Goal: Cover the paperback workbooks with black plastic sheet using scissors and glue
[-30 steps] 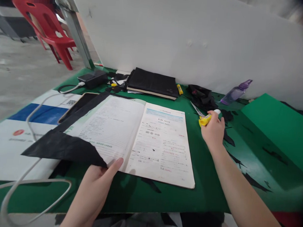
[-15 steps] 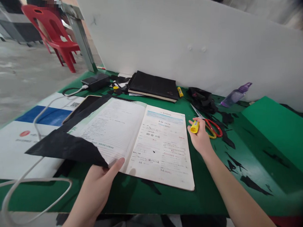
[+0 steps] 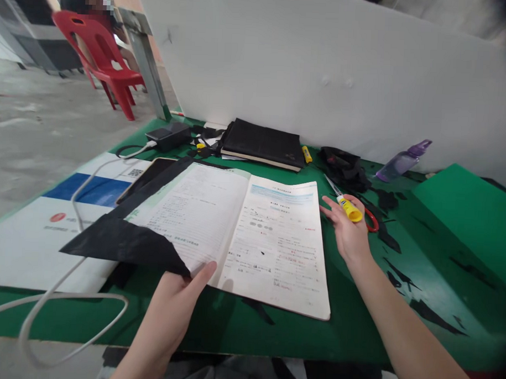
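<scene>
An open book (image 3: 276, 240) with printed pages lies on the green table. Black paper (image 3: 126, 243) runs along its left side, with a folded flap at the lower left. My left hand (image 3: 183, 297) grips the book's lower left edge, thumb on the page and the other fingers hidden below. To the right of the book, my right hand (image 3: 349, 231) holds a yellow glue stick (image 3: 350, 208) with a white end, some fingers spread toward the page. Scissors (image 3: 372, 220) with a red handle lie partly behind that hand.
Behind the book are a black-covered book (image 3: 265, 144), a black box (image 3: 168, 135) with a white cable, and black scraps (image 3: 345, 168). A purple bottle (image 3: 401, 161) and green board (image 3: 470, 211) stand right. A person sits on a red chair (image 3: 102, 57).
My right hand has shifted slightly right, and the glue stick has turned, showing its white end. The whole view has slid a little. My left hand keeps its grip on the book.
</scene>
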Motion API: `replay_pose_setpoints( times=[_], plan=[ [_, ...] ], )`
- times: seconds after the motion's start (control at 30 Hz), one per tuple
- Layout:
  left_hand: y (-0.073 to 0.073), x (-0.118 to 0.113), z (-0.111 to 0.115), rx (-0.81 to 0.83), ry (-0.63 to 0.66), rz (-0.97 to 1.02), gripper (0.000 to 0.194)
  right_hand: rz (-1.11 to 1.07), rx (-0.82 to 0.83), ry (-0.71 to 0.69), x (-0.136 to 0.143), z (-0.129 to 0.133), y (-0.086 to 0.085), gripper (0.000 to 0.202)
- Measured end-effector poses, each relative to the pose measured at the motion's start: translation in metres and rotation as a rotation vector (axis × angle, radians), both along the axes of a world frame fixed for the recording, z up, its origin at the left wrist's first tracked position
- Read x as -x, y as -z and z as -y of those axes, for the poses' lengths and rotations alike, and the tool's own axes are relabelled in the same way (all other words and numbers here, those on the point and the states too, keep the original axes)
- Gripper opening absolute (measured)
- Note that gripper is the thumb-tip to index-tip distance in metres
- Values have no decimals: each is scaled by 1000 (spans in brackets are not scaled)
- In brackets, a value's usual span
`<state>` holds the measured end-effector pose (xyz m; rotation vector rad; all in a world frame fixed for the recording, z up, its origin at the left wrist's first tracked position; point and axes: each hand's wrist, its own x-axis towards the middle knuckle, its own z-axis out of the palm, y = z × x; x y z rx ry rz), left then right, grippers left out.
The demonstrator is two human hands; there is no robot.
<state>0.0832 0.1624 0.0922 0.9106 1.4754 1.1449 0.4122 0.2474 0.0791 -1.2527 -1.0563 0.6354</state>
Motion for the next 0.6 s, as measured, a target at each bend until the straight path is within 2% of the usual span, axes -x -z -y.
replay_pose_setpoints(
  times=[0.13,0.27,0.4,0.5,0.6],
  plan=[
    [2,2,0,41,15,66,26,-107,105,-69,3,5,-7,51],
    [4,4,-1,84,44,83,10,-218,143,-53,6,7,-7,55],
    [4,0,1,126,-67,196,16,-125,146,24,7,7,1,59],
    [3,-4,3,120,-128,246,23,19,84,1,5,6,9,63],
    [3,-9,5,129,-195,215,34,41,46,-20,3,5,12,61]
  ],
)
